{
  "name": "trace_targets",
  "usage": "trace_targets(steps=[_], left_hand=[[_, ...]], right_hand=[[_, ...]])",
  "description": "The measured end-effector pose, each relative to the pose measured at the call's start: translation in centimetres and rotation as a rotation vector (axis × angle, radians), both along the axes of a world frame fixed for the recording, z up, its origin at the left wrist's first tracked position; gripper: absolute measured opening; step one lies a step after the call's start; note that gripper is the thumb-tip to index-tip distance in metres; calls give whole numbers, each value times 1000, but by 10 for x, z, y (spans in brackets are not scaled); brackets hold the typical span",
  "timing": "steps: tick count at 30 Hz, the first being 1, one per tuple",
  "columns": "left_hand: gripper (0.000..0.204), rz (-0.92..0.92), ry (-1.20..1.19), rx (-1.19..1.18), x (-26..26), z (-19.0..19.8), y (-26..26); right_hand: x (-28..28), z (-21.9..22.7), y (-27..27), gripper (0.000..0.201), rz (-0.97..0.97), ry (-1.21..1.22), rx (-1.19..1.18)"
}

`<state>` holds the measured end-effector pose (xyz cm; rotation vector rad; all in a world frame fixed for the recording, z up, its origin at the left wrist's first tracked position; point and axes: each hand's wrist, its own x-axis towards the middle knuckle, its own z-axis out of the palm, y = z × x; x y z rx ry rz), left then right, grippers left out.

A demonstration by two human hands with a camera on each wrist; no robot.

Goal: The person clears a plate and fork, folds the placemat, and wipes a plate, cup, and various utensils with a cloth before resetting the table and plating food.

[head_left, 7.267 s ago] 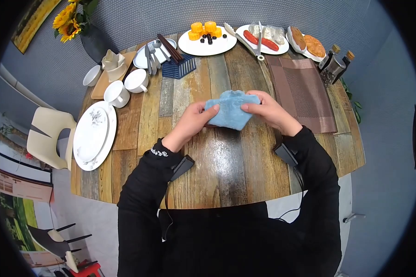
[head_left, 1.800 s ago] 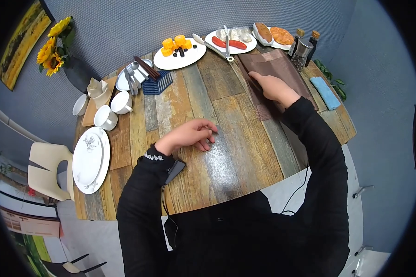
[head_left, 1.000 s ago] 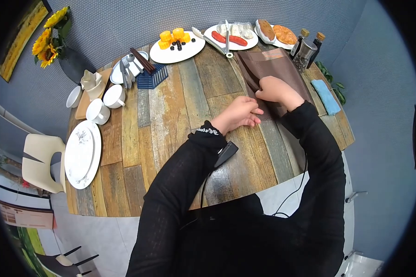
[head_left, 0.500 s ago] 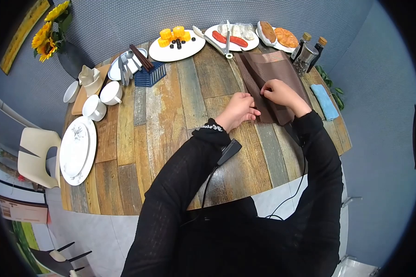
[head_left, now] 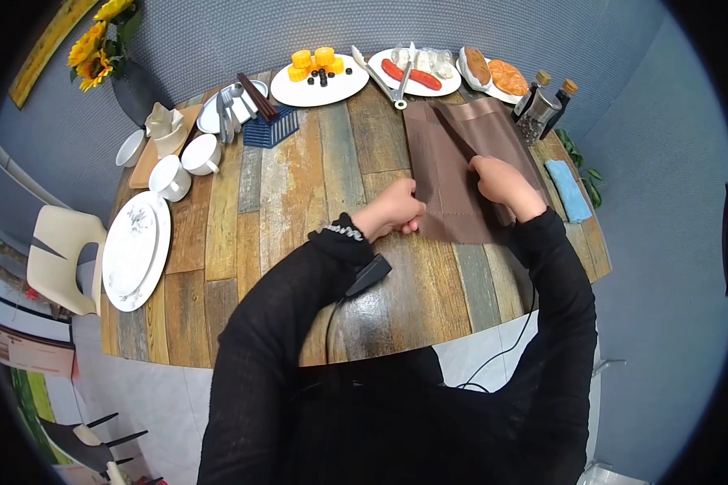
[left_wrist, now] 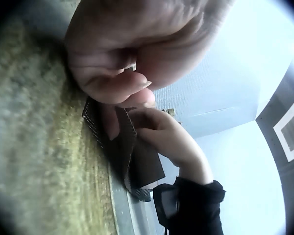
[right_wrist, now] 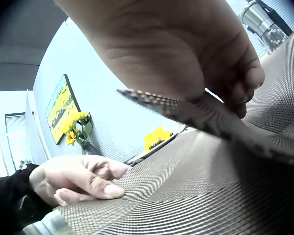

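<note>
Two brown woven placemats overlap on the right half of the table. My left hand [head_left: 395,208] pinches the near left corner of the lower placemat [head_left: 441,182], which sticks out to the left. The right hand [head_left: 505,186] holds the left edge of the upper placemat [head_left: 505,137], fingers curled over it. That edge stands raised off the lower one, as the right wrist view shows with the lifted edge [right_wrist: 206,115] under the palm. In the left wrist view the corner between thumb and fingers is partly hidden by the hand [left_wrist: 117,63].
A folded blue cloth [head_left: 568,191] lies to the right, below the pepper mill [head_left: 536,117] and bottles. Along the back stand a plate of corn [head_left: 299,95], a sausage plate with tongs [head_left: 388,87] and bread. Cups [head_left: 170,179] and stacked plates [head_left: 129,255] are at left.
The blue cloth, earlier in both hands, now lies at the right. Both hands have come to the placemats; the left has drawn the lower one leftward while the right raised the upper one's edge.
</note>
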<state>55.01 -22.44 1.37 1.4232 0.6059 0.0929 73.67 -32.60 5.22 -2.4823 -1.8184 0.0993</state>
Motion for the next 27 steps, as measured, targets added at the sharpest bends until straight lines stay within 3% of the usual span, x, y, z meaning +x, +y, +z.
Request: trace_targets(steps=[9,18,27], left_hand=[[18,-96,58,-34,-75,7,-4],[23,-51,40,-108,-138,13,-16],[26,60,-3,-194,-217,12,2]], right_hand=[[0,4,12,26,-66,-31,29],[4,7,14,33,-127,44,20],[-22,1,28,32,-57,-10,72]])
